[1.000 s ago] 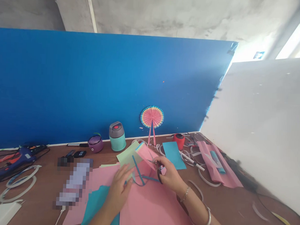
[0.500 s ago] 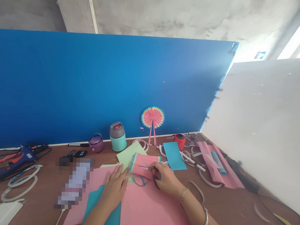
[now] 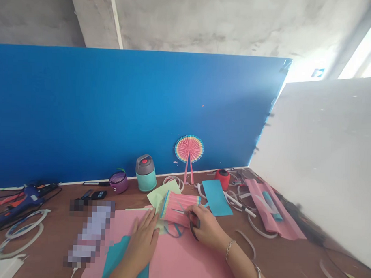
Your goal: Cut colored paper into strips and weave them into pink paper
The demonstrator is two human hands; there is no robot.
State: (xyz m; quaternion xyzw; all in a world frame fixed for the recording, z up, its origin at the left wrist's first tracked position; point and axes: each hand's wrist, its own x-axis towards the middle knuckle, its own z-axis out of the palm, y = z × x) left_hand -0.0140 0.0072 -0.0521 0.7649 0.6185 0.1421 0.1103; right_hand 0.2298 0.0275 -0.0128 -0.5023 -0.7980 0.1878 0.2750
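My right hand (image 3: pixel 207 229) grips a pair of scissors (image 3: pixel 187 215) whose blades lie open over a pleated pink paper piece (image 3: pixel 180 207) with a blue and yellow edge. My left hand (image 3: pixel 144 237) lies flat, fingers stretched, on a large pink sheet (image 3: pixel 181 260) just left of that piece. A thin blue paper strip (image 3: pixel 173 231) curls between the two hands. A light green sheet (image 3: pixel 161 195) sits behind the pleated piece.
A finished paper fan (image 3: pixel 188 149) leans on the blue board (image 3: pixel 113 112). Nearby stand a teal flask (image 3: pixel 145 173), a purple container (image 3: pixel 118 182), a red tape dispenser (image 3: pixel 224 178), a blue sheet (image 3: pixel 216 197), a glue gun (image 3: pixel 16 200) and white rings (image 3: pixel 22 234).
The pleated pink piece came down from being held up and now lies on the table. My left hand let go and flattened on the pink sheet. The scissors moved onto the piece.
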